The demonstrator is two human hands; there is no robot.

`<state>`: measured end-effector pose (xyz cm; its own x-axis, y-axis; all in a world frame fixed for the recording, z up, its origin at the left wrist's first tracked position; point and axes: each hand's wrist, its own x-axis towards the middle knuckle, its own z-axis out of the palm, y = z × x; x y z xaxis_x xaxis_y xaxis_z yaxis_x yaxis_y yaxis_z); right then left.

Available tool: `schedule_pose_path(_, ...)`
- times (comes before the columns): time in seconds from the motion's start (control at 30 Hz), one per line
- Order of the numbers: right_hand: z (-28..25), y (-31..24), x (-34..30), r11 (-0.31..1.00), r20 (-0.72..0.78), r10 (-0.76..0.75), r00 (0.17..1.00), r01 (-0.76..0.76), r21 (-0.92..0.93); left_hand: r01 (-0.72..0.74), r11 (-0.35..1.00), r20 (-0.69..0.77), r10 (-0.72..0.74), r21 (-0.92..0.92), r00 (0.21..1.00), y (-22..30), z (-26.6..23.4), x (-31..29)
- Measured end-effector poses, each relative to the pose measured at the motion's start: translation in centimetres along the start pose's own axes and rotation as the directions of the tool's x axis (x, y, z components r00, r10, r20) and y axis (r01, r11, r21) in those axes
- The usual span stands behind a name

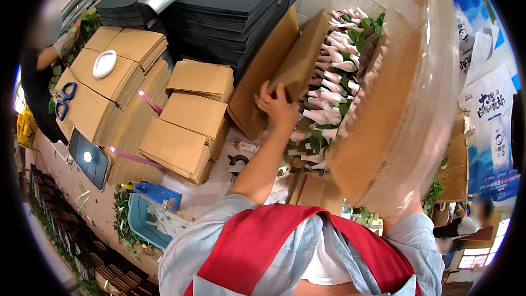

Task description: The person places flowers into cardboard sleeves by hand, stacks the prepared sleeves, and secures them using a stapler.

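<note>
A bundle of flowers (337,85), pale pink-white buds in sleeves among green leaves, lies between brown cardboard sheets. My left hand (278,107) is on the left folded cardboard sheet (298,58), its fingers apart and pressed against the board. On the right, a tall cardboard sheet (378,126) with clear plastic film (438,66) along its outer side stands up over the flowers, smeared by motion. My right hand (405,208) is at the lower end of this sheet and grips it; its fingers are blurred and partly hidden.
Stacked cardboard pieces (175,142) stand at left with blue-handled scissors (65,100), a white tape roll (104,64) and a phone (89,156) nearby. Behind is a black sheet stack (235,0). A blue stapler (159,193) rests by a blue basin (143,225). Another person's hand (67,43) shows far left.
</note>
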<state>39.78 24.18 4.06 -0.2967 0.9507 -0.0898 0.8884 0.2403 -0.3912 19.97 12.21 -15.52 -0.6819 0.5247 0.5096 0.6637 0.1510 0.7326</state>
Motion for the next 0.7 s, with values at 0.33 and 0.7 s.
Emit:
schedule_pose_path(0.33,5.2,-12.6,-1.4,0.941,0.354,-0.288,0.890,0.332,-0.068,-0.243,0.964,0.128,0.256,-0.111,0.958,-5.2,3.7,-3.0)
schedule_pose_path(0.7,6.6,-15.4,4.5,0.911,-0.481,-0.047,0.875,0.235,0.339,-0.088,0.956,0.087,0.117,-0.280,0.989,-3.3,-0.2,-2.2)
